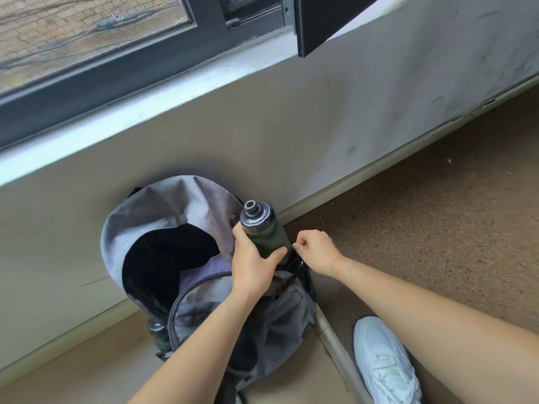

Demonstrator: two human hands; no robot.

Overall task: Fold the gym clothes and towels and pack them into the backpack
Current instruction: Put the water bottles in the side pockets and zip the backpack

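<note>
A grey backpack leans against the wall under a window, its main compartment unzipped and its top flap thrown back. Dark and lilac cloth shows inside the opening. My left hand grips a dark green water bottle with a black cap, upright at the backpack's right side pocket. My right hand pinches the black edge or cord of that side pocket, just right of the bottle. The bottle's lower end is hidden by my hand and the pocket.
A second dark bottle sits in the backpack's left side pocket. A white sneaker stands on the brown speckled floor at the lower right. A pale skirting strip runs along the floor. The window sill juts out above.
</note>
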